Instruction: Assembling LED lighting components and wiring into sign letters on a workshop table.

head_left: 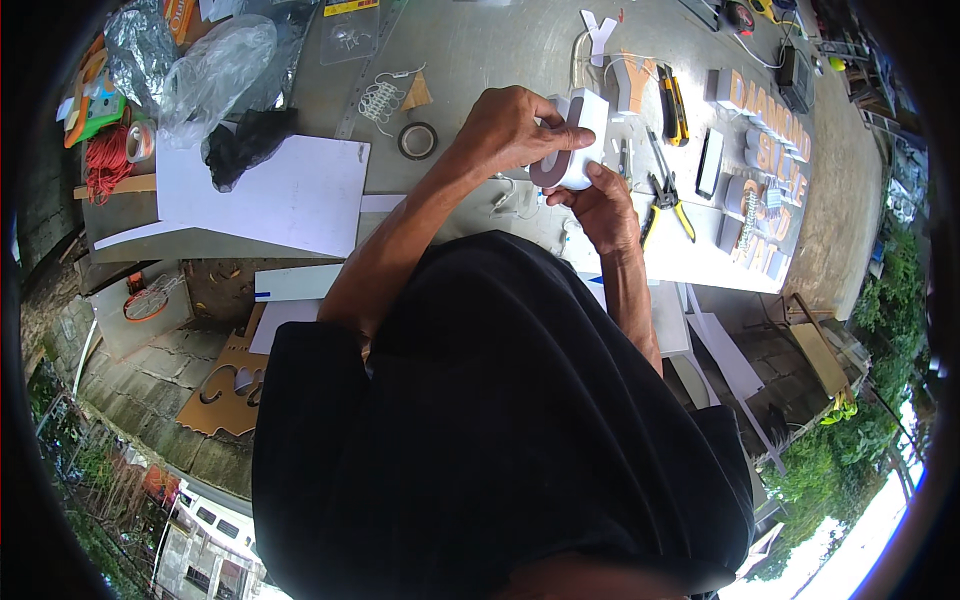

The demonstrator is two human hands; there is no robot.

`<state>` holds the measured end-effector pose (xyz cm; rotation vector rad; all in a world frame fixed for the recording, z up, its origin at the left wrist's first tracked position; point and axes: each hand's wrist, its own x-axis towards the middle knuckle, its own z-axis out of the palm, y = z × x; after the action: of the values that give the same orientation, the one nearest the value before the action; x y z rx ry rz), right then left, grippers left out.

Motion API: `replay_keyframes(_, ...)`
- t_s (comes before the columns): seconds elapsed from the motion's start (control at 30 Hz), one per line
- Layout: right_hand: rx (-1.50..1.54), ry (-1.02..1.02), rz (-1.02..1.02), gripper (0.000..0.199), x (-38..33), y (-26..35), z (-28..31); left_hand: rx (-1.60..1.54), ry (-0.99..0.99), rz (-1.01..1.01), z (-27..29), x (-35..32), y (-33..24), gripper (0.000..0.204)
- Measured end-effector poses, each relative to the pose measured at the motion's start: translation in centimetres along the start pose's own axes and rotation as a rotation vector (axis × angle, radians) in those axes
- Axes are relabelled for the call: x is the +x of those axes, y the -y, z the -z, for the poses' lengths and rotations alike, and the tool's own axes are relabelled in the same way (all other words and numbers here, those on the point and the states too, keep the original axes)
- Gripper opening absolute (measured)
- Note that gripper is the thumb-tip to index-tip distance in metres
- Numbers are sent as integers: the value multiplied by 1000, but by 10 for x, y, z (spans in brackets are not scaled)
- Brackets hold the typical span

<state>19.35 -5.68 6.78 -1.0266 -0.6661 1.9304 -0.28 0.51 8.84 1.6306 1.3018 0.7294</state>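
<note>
Both hands meet over the table around a white raised piece [590, 108] with a rounded, grey-brown lower part. It looks like a built-up letter, but my fingers cover some of its outline. My left hand [513, 125] grips it from the left, thumb across its face. From below, my right hand [602, 205] pinches its lower edge with thumb and fingers. Just beyond lie a flat white letter cut-out [598, 38] and a raised letter with a tan face [634, 85]. Thin wires with small parts [510, 198] rest near my wrists.
Right of my hands lie a yellow-black box cutter [675, 105], yellow-handled pliers [664, 195] and rows of raised letters [765, 125]. Leftward are a tape roll [417, 140], white sheet [290, 195], black plastic [245, 150], clear bags [220, 75] and red cord [108, 165].
</note>
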Motion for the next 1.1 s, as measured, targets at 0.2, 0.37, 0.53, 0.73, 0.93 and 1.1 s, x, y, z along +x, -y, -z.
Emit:
replay_keyframes(0.2,41,-16,-3,46,-5,-4,2,64,15,50,-4,-3,-6,61)
replay_keyframes(0.37,-223,-109,155,61,-9,-4,-12,70,-107,-66,-6,-13,-14,86)
replay_keyframes(0.53,-459,-122,227,71,-11,5,-23,119,-146,-59,-14,-21,-24,83)
replay_keyframes(0.73,-310,-156,129,58,-18,7,-19,320,-10,-63,-5,-25,-25,89)
replay_keyframes(0.93,-52,-164,49,56,-27,9,-19,-17,42,-336,4,-42,10,131)
replay_keyframes(1.1,32,-61,-88,60,-30,12,-25,-86,73,-294,1,-58,-2,135)
